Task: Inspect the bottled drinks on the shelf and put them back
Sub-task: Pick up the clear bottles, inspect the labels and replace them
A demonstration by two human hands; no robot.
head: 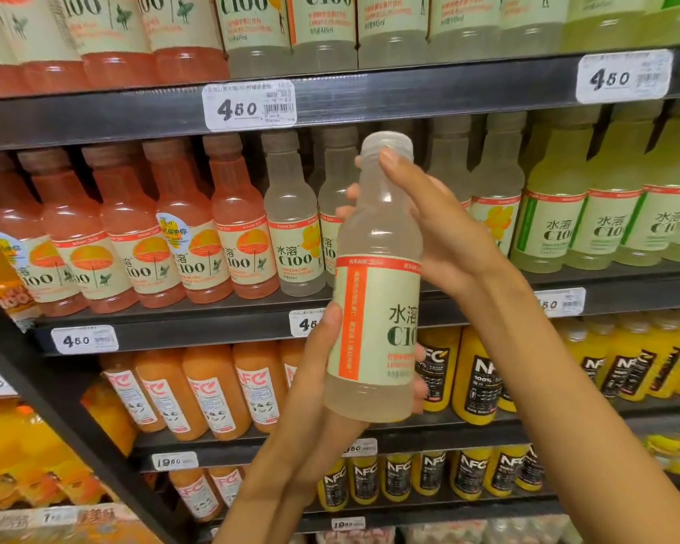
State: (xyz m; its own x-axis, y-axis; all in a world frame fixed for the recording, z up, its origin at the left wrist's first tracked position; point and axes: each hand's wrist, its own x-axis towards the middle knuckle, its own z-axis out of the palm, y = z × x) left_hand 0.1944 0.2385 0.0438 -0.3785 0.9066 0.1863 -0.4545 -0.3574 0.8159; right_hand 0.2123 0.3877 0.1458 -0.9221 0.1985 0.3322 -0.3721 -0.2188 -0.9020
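I hold a clear lemon C100 bottle (377, 276) upright in front of the middle shelf (173, 327). Its label, cream with an orange stripe, faces me. My left hand (315, 371) grips the bottle's lower part from the left and behind, thumb on the label's edge. My right hand (444, 237) holds the neck and shoulder from the right, thumb against the cap. Behind the bottle there is a gap in the row of clear C100 bottles (291, 229).
Pink C100 bottles (142, 237) fill the shelf's left, green ones (613, 214) its right. Orange and yellow NFC juice bottles (476, 378) stand on the lower shelves. More C100 bottles line the top shelf (370, 100). White price tags (250, 106) hang on shelf edges.
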